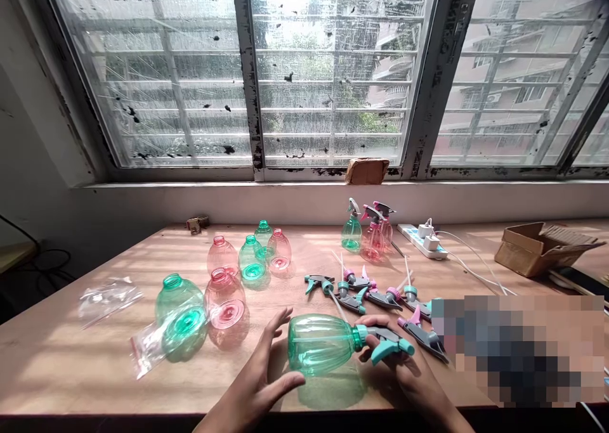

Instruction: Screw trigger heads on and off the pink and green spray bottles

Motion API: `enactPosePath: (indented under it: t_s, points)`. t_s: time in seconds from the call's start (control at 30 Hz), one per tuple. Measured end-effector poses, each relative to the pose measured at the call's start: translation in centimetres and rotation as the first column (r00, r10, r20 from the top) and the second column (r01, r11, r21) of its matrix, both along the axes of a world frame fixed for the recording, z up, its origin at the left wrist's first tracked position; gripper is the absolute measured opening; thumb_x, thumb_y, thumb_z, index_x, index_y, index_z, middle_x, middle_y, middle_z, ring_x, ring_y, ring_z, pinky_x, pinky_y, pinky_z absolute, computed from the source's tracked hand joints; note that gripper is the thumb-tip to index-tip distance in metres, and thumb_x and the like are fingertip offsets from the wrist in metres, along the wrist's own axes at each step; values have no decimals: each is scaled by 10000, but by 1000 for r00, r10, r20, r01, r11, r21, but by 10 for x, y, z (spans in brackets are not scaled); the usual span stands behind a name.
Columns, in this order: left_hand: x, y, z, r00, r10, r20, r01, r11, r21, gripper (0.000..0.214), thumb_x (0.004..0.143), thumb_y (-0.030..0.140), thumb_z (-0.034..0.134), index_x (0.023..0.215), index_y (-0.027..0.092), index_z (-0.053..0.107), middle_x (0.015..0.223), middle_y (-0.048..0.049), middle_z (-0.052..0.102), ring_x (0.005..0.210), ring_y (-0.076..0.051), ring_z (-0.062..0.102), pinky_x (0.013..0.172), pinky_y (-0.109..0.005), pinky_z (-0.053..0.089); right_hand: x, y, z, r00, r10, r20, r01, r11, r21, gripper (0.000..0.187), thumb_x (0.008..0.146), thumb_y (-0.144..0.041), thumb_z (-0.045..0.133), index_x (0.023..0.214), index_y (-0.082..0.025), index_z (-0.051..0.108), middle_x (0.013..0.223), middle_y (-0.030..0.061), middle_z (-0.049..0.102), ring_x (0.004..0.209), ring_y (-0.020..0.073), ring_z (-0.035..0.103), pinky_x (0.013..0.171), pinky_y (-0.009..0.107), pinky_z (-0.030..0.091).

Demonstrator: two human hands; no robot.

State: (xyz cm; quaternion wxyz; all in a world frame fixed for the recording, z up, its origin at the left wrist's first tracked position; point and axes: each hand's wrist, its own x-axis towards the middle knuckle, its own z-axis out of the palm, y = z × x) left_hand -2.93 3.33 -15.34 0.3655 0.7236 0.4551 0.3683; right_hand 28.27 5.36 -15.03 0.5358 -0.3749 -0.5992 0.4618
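A green clear spray bottle lies on its side in the air above the table's front edge, its spray head pointing right. My right hand grips it at the neck and collar. Close to the bottle's base, my left hand is spread with thumb and fingers apart, around the base end but seemingly not gripping it. A dip tube shows through the bottle wall. Just behind lie several loose spray heads in grey with teal or pink parts, some with white tubes sticking up.
Open-necked green bottles and pink bottles stand at left, beside clear plastic bags. Capped spray bottles stand at the back, near a power strip with cables. A cardboard box sits at right; a blurred patch covers the front right.
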Motion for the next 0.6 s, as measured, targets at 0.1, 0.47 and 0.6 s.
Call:
enactPosePath:
  t_s: [0.1,0.47,0.6]
  points:
    - [2,0,3,998,17,65,-8,992,-130,804,1030,691,513,1679,329,207,1775,-115,282,1613,-359,309,1321,-544,258,0,-1,1,1000,2,-4,-2,1000,-3,305,961,-526,717,1074,-242,712,1104,59,721,839,246,760,803,373,597]
    - [1,-1,-4,1000,-25,18,24,998,57,950,928,493,795,1675,355,225,1748,-125,329,1558,-379,405,1301,-533,326,0,2,-1,1000,4,0,-4,1000,-4,315,954,-536,719,1073,-244,720,1079,63,742,822,249,759,804,383,602]
    - [2,-2,2,1000,16,19,-15,996,-89,856,977,647,658,1675,331,276,1770,-110,301,1625,-387,273,1340,-578,194,-1,0,3,1000,-4,3,4,1000,-11,346,932,-563,733,1057,-240,724,1064,68,749,809,261,755,789,395,601]
